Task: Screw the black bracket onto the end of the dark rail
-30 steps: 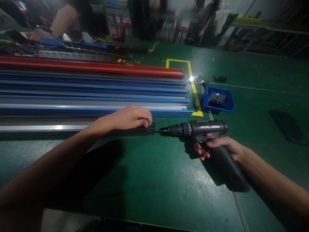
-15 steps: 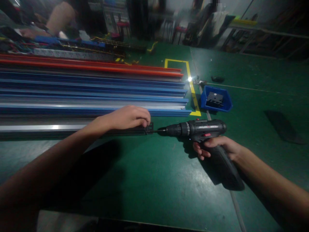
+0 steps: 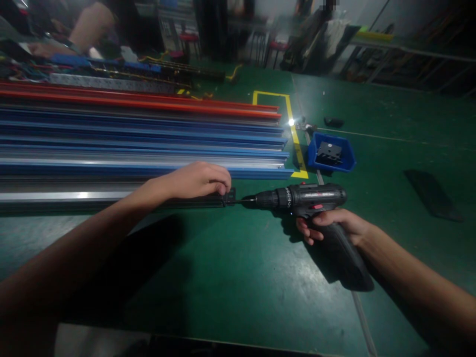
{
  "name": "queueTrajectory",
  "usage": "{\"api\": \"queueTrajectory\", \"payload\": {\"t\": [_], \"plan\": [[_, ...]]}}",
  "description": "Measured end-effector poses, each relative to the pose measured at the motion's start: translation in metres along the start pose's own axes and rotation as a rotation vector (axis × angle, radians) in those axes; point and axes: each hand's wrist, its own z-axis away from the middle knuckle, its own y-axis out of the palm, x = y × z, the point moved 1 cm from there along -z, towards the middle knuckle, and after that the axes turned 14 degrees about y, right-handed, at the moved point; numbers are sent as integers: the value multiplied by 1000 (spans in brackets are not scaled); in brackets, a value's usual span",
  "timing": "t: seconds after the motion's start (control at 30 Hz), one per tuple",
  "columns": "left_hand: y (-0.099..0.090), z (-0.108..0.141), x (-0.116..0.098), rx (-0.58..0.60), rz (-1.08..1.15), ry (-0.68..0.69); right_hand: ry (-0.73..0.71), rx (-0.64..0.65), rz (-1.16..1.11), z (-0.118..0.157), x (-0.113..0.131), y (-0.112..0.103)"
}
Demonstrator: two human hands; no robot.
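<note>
My right hand is wrapped round the grip of a black cordless drill, which points left. The drill's long thin bit reaches a small dark end plate at the right end of the nearest profile. That profile, a dark and silver metal rail, lies lengthwise on the green table. My left hand is closed at the rail's end, its fingertips at the end plate. Whether it pinches the plate or a screw is hidden behind the fingers.
Blue rails and red rails lie parallel behind. A blue bin with dark plates stands behind the drill. Yellow tape marks the table. A dark flat object lies at right. A co-worker's arm is at upper left.
Both hands, the drill and the rail hold nearly the same positions. The whole view has shifted very slightly.
</note>
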Motion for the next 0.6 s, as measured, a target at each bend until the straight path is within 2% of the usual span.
{"api": "queueTrajectory", "payload": {"t": [0.6], "plan": [[0, -1, -1, -9, 28, -9, -3, 3, 13, -1, 1, -1]]}}
